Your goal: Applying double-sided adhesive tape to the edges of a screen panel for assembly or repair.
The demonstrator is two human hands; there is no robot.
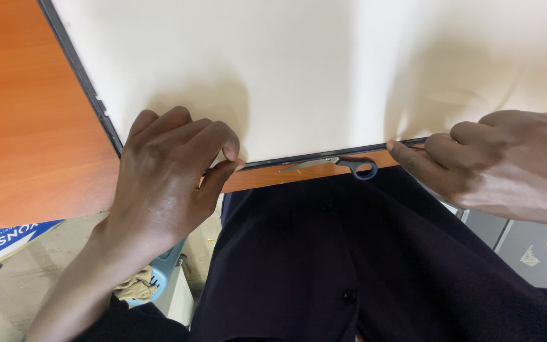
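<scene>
Gripping: both hands pinch the near edge of a large white sheet (299, 69) that lies on a dark-framed panel.
Left hand (166, 171): fingers curled on top of the sheet, thumb pressed from the near side, so the fingers are closed together on the sheet's edge at the left part of the near border.
Right hand (508, 164): fingers bent and drawn together, the fingertips (406, 155) clamped on the sheet's edge at the right part of the near border.
Sheet: cream white, it covers almost all of the panel and runs far up out of view; it has soft wrinkles just beyond the right hand.
Frame (83, 82): a thin dark border, seen along the left side and along the near edge between the two hands.
Scissors (337, 166): grey blades and a blue-grey handle loop, lying flat on the desk, just near the frame, between the two hands; neither hand touches them.
Desk (26, 114): orange wood, it shows at the left and as a narrow strip at the near edge.
Clothing (349, 253): dark, with buttons, it fills the near middle below the desk edge.
Floor: at the near left, a blue-and-white box (7, 240) and a blue container (159, 275) with a cloth in it.
</scene>
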